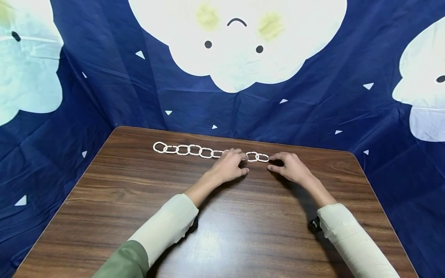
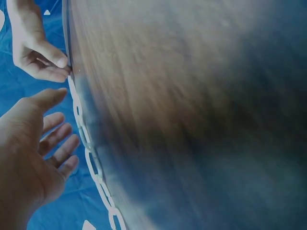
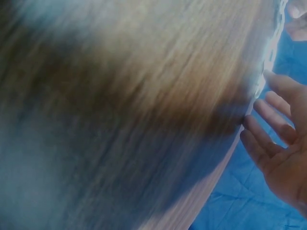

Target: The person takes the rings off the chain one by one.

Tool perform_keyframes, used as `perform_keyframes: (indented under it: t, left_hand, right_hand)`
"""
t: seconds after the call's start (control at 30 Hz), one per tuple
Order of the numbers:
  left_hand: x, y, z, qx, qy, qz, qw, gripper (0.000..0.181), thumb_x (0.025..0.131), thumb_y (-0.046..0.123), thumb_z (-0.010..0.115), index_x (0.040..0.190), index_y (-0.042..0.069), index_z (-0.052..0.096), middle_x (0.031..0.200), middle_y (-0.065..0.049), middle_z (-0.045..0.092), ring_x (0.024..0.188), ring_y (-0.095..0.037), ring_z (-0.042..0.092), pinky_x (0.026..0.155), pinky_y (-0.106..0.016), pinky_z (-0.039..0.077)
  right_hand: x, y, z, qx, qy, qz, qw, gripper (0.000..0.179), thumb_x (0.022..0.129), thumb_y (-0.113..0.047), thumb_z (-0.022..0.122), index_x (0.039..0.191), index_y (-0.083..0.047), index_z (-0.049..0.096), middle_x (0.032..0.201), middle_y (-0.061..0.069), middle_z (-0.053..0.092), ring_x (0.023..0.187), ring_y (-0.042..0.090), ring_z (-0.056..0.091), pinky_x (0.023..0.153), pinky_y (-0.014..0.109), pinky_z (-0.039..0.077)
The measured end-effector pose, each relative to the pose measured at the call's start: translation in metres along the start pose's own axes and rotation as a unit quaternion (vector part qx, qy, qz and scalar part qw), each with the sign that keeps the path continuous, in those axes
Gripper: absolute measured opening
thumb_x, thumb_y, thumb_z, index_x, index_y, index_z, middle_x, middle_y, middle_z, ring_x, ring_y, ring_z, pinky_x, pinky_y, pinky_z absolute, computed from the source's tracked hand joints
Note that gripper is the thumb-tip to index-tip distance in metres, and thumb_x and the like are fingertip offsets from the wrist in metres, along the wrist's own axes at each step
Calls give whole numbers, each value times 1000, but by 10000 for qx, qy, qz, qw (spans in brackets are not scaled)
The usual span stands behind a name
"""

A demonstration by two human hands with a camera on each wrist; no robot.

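A chain of several white links (image 1: 189,149) lies in a nearly straight row along the far part of the wooden table. My left hand (image 1: 228,166) is over the chain right of its middle, hiding a few links, with its thumb apart from the fingers. At the chain's right end is my right hand (image 1: 291,166), its fingertips touching or very close to the last link and its thumb spread away. The left wrist view shows the left hand (image 2: 36,158) with loose, spread fingers beside the chain. Similarly, the right hand (image 3: 288,148) has extended fingers in the right wrist view.
The brown wood-grain table (image 1: 121,216) has rounded far corners. Behind and beside it hangs a dark blue cloth (image 1: 194,104) with white clouds and small triangles. Both forearms wear pale sleeves (image 1: 167,224), with something black at each wrist.
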State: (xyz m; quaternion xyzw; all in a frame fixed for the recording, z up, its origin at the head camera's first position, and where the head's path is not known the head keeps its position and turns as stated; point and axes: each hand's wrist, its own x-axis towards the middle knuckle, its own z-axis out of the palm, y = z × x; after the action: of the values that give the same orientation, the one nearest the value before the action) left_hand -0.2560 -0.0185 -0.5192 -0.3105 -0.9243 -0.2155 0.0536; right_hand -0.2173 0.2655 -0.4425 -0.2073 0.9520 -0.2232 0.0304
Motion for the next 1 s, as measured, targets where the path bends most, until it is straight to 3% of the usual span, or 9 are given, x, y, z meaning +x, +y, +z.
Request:
perform_keyframes:
  t: [0.23,0.57,0.77,0.87,1.0]
  left_hand:
    - [11,10,3,-149,-140,-97,9997,46,96,47,84,135,22,80,131,4,76,126,-26,69,115,-48,53]
    - [21,20,13,-3,-353,-63,9994,47,97,46,84,136,22,79,133,4,76,124,-25,71,114,-44,55]
    - [22,22,15,-131,-404,-101,9990,48,96,44,86,137,20,79,133,1,76,123,-28,70,113,-45,55]
    - [22,25,13,-215,-457,-132,9986,50,96,44,86,140,20,78,138,0,76,128,-28,69,116,-46,54]
    - [21,26,12,-205,-422,-105,9988,51,96,45,87,140,21,78,140,1,76,129,-27,69,116,-46,54]
  right_hand:
    - [5,-2,1,4,92,-187,9998,36,103,-21,84,133,-1,80,133,21,80,129,44,73,112,63,57]
    - [11,-5,6,67,103,-401,9991,29,103,-18,84,127,-2,83,126,19,79,119,41,75,104,61,58]
    - [23,37,29,244,299,-723,9966,29,103,-34,85,122,-12,87,119,9,80,110,30,75,95,48,60]
    - [28,49,38,128,376,-689,9968,26,101,-34,87,119,-14,87,117,7,80,108,28,74,94,44,58]
    - [21,23,23,127,283,-753,9967,21,101,-25,86,115,-10,87,114,12,80,106,34,73,93,53,58]
